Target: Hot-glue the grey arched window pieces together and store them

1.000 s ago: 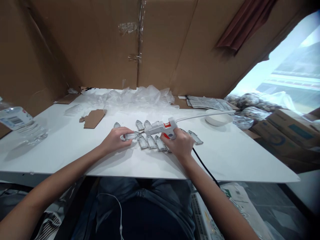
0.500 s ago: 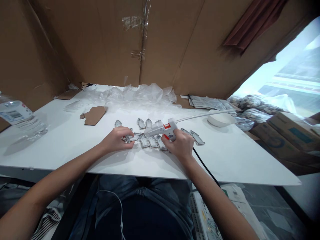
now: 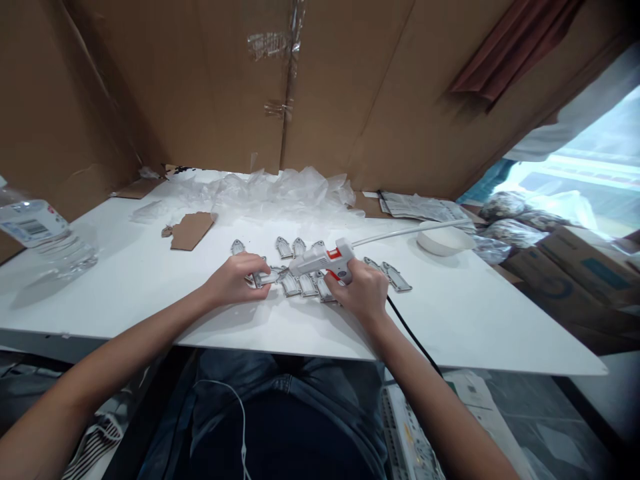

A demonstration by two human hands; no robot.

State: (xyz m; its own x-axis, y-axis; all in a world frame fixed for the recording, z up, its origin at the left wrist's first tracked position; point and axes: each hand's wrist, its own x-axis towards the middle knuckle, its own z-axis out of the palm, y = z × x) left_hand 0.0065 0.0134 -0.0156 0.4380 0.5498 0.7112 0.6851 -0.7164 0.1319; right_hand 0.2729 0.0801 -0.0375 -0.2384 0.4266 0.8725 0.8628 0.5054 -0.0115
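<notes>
While left (image 3: 239, 277) pinches one piece (image 3: 271, 275)—right (image 3: 367, 288) holds one glue gun (image 3: 323, 261).

The right hand (image 3: 367, 288) hides part of the glue gun (image 3: 320, 261).

One glue gun (image 3: 317, 261), at least nine arched pieces (image 3: 307, 286), one bottle (image 3: 37, 227), one bowl (image 3: 443, 247)

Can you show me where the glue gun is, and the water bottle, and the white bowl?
Glue gun (image 3: 320, 259): head view, middle of its white body.
Water bottle (image 3: 47, 233): head view, middle of its side.
White bowl (image 3: 445, 247): head view, its front side.
</notes>
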